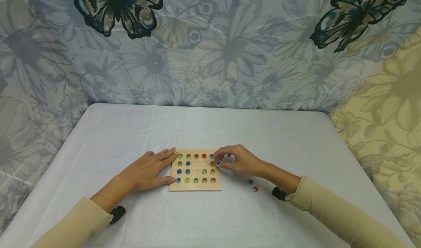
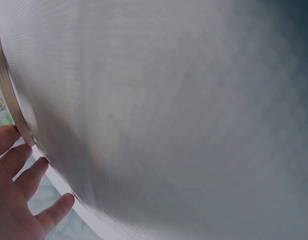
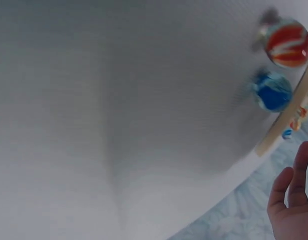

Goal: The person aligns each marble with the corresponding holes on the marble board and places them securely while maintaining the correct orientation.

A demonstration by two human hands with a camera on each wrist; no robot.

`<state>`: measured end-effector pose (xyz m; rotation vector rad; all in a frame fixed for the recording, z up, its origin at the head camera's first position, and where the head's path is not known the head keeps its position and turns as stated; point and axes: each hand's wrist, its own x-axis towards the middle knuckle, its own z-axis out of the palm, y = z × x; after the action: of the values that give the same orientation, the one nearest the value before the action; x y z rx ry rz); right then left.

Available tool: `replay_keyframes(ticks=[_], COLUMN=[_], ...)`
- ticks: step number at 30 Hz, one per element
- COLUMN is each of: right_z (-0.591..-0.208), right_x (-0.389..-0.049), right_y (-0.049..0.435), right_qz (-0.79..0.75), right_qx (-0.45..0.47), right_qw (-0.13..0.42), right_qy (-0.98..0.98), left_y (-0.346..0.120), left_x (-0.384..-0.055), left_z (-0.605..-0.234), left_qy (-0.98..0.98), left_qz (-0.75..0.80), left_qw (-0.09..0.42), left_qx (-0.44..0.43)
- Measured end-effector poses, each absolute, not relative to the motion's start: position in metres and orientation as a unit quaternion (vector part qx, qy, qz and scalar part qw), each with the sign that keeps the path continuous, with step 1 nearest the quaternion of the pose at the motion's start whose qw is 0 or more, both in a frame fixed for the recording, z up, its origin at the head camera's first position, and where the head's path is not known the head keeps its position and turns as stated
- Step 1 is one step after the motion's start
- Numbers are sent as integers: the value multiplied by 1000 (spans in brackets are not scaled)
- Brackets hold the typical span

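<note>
A light wooden board (image 1: 195, 188) with rows of round hollows lies flat on the table. Glass marbles in green, blue, amber and red sit in most hollows; three hollows near the middle show bare wood. Across the board's left edge rests my left hand (image 1: 149, 170), fingers spread and fairly straight, thumb at the lower left corner. At the right edge my right hand (image 1: 241, 160) pinches a blue marble (image 1: 218, 163) between thumb and fingers. In the right wrist view, only part of the right hand (image 3: 293, 200) shows, and the pinched marble is out of sight.
Two loose marbles lie right of the board, below my right hand: a blue one (image 1: 250, 182) and a red-orange one (image 1: 255, 189). A white cloth (image 1: 148, 127) covers the table. Behind it hangs fabric (image 1: 210, 57) printed with flowers and butterflies.
</note>
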<state>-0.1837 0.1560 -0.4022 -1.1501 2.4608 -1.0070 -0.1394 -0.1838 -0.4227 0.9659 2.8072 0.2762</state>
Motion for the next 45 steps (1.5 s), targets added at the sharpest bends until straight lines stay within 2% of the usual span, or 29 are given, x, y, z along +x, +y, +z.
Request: replay_keyframes(ticks=[28, 45], right_z=[-408, -407], right_x=[-177, -175], right_y=[94, 94], right_qz=[-311, -269], right_qx=[-421, -431], right_qw=[158, 126], right_qy=[838, 852], left_y=[-185, -184], left_x=[-139, -138], left_z=[-421, -421], left_qy=[938, 937], left_qz=[85, 84], left_qw=[72, 76], left_qx=[329, 330])
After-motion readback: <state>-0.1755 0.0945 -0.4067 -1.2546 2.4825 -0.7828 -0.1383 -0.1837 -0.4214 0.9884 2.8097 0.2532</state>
